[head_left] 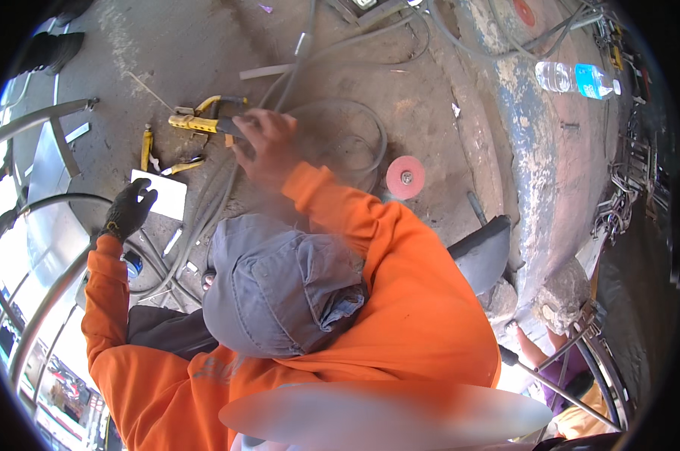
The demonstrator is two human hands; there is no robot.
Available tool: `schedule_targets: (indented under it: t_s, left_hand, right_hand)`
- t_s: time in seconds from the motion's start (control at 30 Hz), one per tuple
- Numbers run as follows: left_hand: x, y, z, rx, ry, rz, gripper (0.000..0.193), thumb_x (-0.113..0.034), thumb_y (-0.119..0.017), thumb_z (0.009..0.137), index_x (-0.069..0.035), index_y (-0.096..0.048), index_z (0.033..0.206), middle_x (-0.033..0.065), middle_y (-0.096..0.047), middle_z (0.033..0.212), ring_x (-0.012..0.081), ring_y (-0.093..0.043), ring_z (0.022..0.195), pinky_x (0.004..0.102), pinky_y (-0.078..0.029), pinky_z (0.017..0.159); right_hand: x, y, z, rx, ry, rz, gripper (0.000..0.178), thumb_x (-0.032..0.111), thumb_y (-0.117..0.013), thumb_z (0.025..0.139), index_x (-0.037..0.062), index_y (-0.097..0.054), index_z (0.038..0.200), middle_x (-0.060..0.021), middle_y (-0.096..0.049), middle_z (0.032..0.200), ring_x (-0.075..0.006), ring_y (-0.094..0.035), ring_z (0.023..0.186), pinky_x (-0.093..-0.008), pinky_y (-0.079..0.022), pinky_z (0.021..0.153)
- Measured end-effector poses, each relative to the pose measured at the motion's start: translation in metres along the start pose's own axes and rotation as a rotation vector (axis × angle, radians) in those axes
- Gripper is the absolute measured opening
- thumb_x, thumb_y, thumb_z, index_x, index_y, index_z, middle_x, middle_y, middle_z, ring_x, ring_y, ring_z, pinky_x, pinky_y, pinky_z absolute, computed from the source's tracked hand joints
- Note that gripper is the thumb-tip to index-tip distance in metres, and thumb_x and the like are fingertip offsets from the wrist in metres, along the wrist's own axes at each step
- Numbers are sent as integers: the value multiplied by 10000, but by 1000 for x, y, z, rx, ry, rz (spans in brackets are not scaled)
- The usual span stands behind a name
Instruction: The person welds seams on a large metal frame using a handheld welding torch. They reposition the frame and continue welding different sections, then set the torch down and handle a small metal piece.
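My right hand (266, 144), bare, is wrapped round the dark handle of a yellow-and-black welding electrode holder (195, 123). A thin rod (151, 90) points up and left from its jaw. A curved yellow handle with a dark end (218, 99) lies against the holder. On the left, my gloved left hand (129, 207) overlaps the edge of a white rectangular sheet (167, 197), finger and thumb apart. Beyond the sheet lie yellow-handled tools (146, 148). Grey stitched cloth (280, 289), cap-like in shape, sits between my orange sleeves and hides the floor beneath.
Grey cables (205, 218) loop over the floor. A pink grinding disc (405, 178) lies right of my forearm. A clear water bottle (577, 79) rests far right. Metal bars (43, 124) stand at left. Dark shoes (54, 52) show upper left; another person (569, 368) is lower right.
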State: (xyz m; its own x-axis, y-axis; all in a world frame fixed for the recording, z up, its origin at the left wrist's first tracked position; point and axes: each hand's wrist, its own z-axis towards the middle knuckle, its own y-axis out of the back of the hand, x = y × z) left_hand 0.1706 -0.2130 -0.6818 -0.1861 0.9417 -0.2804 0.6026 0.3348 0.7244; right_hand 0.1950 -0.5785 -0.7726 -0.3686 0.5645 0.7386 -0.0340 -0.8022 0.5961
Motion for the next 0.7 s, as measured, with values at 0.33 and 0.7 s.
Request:
schedule_targets:
  t_s: [0.33,0.7]
  left_hand:
    - [6,14,-55,-149,42,40,522,-418,-705,914,-19,-629,1242,225,-707,1067,360,-698,1011,438,-548,883]
    - [-23,-6,-65,-1,-50,29,488,-388,-641,962,2,-637,1254,235,-704,1139,349,-691,1047,426,-542,921]
  right_hand:
    - [30,129,-61,528,-722,1242,313,238,-528,1053,-16,-684,1148,-55,-692,951,-118,-633,868,-281,-508,825]
    - [55,161,-49,718,-312,1086,360,225,-463,1081,-29,-608,1291,-80,-671,1162,-151,-594,1082,-312,-463,973]
